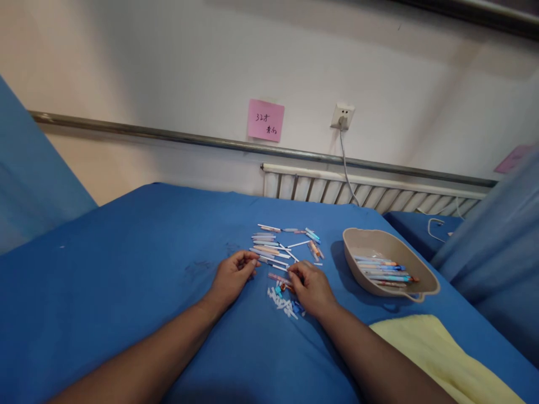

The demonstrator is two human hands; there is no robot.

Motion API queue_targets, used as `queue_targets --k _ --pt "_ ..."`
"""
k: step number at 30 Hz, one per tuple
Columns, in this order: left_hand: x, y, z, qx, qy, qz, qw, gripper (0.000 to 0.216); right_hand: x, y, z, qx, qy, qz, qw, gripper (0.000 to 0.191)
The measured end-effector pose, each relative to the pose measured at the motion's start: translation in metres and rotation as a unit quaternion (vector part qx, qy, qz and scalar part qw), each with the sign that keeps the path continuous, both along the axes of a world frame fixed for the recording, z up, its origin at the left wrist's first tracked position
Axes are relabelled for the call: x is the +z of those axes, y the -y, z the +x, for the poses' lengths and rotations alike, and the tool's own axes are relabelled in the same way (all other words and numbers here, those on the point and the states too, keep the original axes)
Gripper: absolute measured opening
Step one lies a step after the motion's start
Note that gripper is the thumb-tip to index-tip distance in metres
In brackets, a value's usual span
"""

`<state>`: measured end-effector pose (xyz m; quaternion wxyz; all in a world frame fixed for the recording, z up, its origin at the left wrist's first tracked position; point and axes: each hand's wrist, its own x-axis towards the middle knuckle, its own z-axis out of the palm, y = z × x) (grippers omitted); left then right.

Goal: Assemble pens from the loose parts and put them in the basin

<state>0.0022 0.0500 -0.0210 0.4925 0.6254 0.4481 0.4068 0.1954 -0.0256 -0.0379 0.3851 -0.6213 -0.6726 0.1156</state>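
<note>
1. Slim pink-and-orange plastic pen barrel (280,279): lies flat on the cloth between the two hands, just above the small parts. It is kept low, probably so the cloth steadies it.
2. Right hand (312,287): palm down, fingers bent and drawn together, apparently pinching the barrel's near end. The wrist rests on the cloth, which would suit fine finger work.
3. Left hand (233,276): palm down, fingers curled close together, tips at the end of a thin white-and-blue pen (266,260). Whether it grips the pen cannot be told.
4. Heap of small white and turquoise plastic pieces (283,300): just beside the right hand, within easy reach of its fingers.
5. Loose spread of thin white, blue and orange pens and refills (278,246): just beyond both hands, laid roughly parallel, so single ones can be told apart.
6. Shallow beige plastic tray (429,283): to the right, holding a bundle of blue and orange pens (385,269) apart from the loose ones.
7. Blue cloth (126,269): covers the work surface; a folded yellow towel (433,348) lies at its near right.
8. Wall behind: pink sticky note (265,120), white socket (342,116), white radiator (370,191).
</note>
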Motion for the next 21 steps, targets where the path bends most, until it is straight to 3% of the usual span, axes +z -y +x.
queue_targets --k 9,14,21 --pt "0.0 -0.015 -0.002 0.022 -0.119 0.143 0.982 0.022 -0.003 -0.01 0.002 0.001 0.05 -0.006 0.999 0.015" --pt "0.0 -0.011 -0.004 -0.028 -0.208 0.226 0.951 0.025 -0.001 -0.009 0.005 0.003 0.09 -0.03 0.996 0.017" --pt "-0.002 -0.007 -0.007 -0.051 -0.282 0.248 0.926 0.021 0.012 -0.004 0.009 0.005 0.134 -0.103 0.986 0.019"
